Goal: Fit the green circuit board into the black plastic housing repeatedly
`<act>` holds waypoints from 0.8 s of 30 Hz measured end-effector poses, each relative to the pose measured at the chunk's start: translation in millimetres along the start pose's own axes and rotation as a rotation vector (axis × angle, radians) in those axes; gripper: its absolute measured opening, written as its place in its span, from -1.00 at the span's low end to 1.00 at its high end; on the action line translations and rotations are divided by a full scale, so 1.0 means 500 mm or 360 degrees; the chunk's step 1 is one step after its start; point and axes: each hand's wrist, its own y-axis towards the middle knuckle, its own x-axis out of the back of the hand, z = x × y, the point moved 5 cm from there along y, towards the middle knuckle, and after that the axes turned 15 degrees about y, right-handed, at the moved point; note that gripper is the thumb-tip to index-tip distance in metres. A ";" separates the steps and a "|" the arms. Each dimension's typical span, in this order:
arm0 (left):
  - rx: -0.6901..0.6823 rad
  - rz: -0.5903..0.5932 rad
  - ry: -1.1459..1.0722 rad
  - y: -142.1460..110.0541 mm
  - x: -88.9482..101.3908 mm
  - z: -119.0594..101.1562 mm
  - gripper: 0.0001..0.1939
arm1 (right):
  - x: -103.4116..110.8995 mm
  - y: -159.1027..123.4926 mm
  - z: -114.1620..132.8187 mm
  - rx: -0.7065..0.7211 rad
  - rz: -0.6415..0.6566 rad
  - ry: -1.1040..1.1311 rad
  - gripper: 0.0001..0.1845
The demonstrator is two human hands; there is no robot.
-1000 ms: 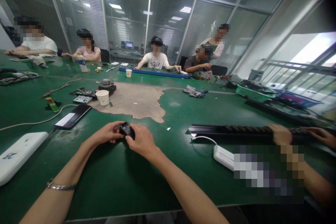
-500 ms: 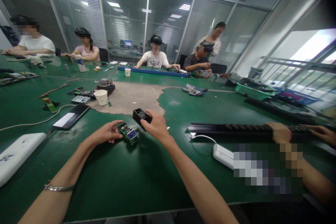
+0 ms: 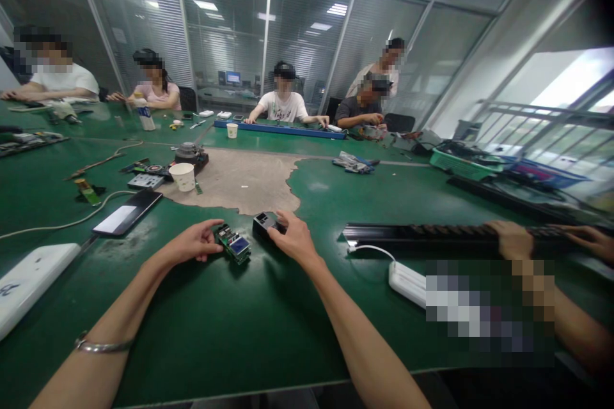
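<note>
A small circuit board (image 3: 233,244) with a blue screen is at the fingertips of my left hand (image 3: 196,240). The index finger reaches its upper left corner and the thumb its left edge, closed on the board just over the green table. To the right of it, my right hand (image 3: 296,238) is wrapped round a black plastic case (image 3: 263,223) with cut-outs in its top. The case sits at or close to the table surface, apart from the board. Part of it is hidden behind my fingers.
Left of my hands lie a phone (image 3: 127,212) and a white power bank (image 3: 36,284). A paper cup (image 3: 182,177) stands beyond. On the right, a co-worker's hands touch a long black rail (image 3: 422,233), with a white power bank (image 3: 405,284) before it.
My right hand has lowered the black case and moved it right, away from the circuit board. My left hand has stayed nearly in place at the board.
</note>
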 end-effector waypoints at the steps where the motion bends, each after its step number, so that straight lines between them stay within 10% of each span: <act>1: -0.0004 0.0004 -0.0002 0.001 0.000 0.001 -0.12 | 0.004 0.000 0.001 0.0005 -0.0029 0.0012 -0.48; 15: -0.0018 0.0006 0.0037 -0.004 0.001 -0.007 -0.14 | 0.005 -0.012 0.061 0.0076 0.0016 0.0107 -0.61; 24: -0.0121 -0.0019 -0.0036 -0.004 0.003 0.003 -0.20 | -0.085 -0.015 0.164 0.0210 0.0270 0.0090 -0.67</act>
